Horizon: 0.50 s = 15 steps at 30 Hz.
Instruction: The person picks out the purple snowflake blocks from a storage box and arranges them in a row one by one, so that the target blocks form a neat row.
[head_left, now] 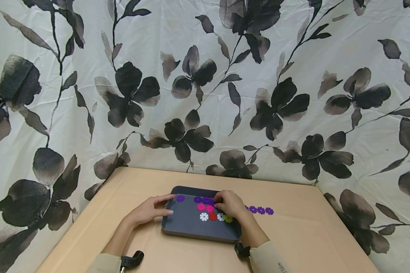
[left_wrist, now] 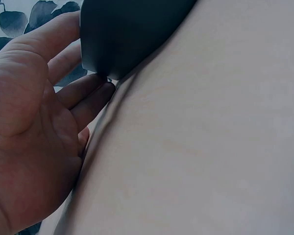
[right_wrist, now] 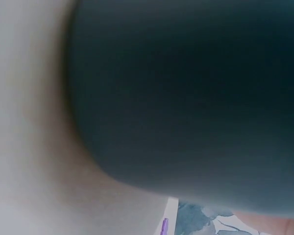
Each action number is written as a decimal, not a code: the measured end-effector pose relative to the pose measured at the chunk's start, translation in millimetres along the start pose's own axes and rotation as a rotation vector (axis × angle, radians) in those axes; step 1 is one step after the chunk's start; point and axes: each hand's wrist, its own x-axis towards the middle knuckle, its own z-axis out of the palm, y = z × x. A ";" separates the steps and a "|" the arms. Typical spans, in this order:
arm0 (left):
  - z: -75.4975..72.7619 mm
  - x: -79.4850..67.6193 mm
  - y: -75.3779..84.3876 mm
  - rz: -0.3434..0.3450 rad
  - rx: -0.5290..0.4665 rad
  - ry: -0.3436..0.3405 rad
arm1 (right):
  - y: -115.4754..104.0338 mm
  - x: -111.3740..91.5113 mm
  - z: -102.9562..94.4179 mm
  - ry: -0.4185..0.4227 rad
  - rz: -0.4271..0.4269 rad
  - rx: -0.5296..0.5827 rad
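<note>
Discs were already set in the lower-centre tray; a purple row was left outside, farther right. The left hand was spread; the right hand grip couldn't be told.

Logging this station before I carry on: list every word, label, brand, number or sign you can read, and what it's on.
No readable text in any view.
Right sleeve: a small dark mark, too small to read or to tell whether it's lettering.
Tray, notched discs: no lettering I can make out.
</note>
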 end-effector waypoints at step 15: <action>0.4 0.5 0.3 -0.008 0.004 0.007 | -4.7 -2.5 -2.5 0.001 0.009 0.045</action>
